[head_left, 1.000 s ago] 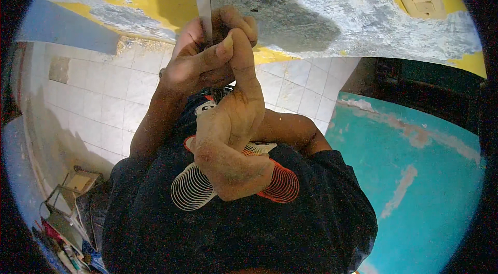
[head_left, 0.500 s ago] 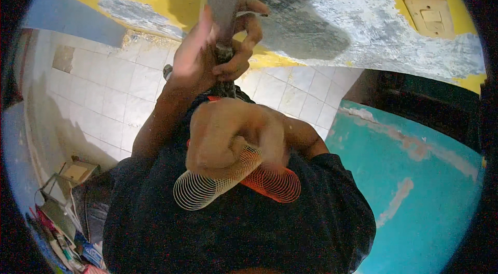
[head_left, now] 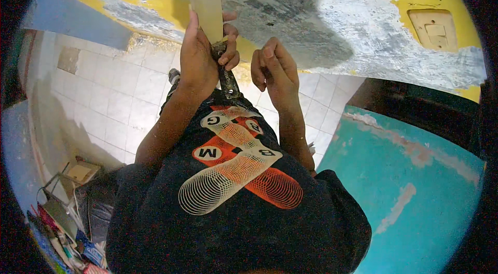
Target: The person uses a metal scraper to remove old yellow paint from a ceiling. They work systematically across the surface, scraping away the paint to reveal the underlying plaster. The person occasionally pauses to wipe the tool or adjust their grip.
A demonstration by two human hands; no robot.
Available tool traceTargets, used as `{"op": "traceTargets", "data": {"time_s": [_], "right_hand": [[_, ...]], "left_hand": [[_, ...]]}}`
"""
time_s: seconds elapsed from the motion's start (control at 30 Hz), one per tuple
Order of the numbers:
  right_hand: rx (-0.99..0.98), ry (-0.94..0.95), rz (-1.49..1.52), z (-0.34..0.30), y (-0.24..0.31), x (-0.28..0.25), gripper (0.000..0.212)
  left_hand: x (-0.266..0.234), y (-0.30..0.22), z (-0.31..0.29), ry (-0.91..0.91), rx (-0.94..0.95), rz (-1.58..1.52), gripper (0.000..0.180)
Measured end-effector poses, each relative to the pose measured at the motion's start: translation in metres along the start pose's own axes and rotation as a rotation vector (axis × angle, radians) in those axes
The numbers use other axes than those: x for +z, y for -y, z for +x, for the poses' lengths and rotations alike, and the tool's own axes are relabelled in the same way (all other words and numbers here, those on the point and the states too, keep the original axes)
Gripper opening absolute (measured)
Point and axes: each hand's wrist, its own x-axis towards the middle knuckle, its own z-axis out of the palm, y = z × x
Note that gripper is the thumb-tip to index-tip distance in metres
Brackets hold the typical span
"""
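Observation:
My left hand [head_left: 203, 61] is closed round the dark, worn handle of a putty knife [head_left: 206, 12]. Its wide flat blade points up and away from me, in front of the patchy wall, and looks yellowish in the light. Whether the blade touches the wall I cannot tell. To the right of it, apart from the tool, my right hand [head_left: 279, 69] is raised with the fingers curled and the thumb pressed against them. Anything inside those fingers is hidden.
The wall [head_left: 290, 9] ahead has grey-white patches and yellow paint, with a switch plate [head_left: 434, 30] at right. A teal surface [head_left: 399, 180] lies right. White floor tiles [head_left: 114, 87] stretch below. Cluttered items [head_left: 78, 237] stand at lower left.
My right hand has moved from close in front of my chest, away from me, to beside the putty knife. The blade has tilted and catches more light. My left hand keeps its hold.

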Motion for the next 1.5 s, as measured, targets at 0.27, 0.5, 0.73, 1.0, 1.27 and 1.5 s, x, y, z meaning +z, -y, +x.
{"op": "traceTargets", "data": {"time_s": [0.27,0.5,0.73,1.0,1.27,1.5], "right_hand": [[0.035,-0.037,-0.040,0.001,-0.005,0.009,0.018],[0.018,-0.084,-0.230,0.014,-0.033,0.008,0.020],[0.311,-0.085,-0.179,0.035,-0.081,0.047,0.050],[0.446,-0.266,0.105,0.061,-0.107,0.061,0.067],[0.559,-0.541,0.354,0.051,-0.141,0.086,0.044],[0.475,-0.585,0.397,0.072,-0.131,0.118,0.020]], "left_hand": [[0.000,0.008,-0.003,-0.042,-0.043,0.002,0.062],[-0.027,0.007,0.009,-0.291,-0.136,-0.082,0.043],[-0.055,-0.001,0.016,-0.484,-0.352,0.020,0.031],[-0.117,-0.001,0.028,0.029,-0.250,0.798,0.038],[-0.146,-0.036,0.043,0.026,-0.715,0.357,0.036],[-0.153,-0.058,0.060,0.003,-0.722,0.525,0.038]]}}
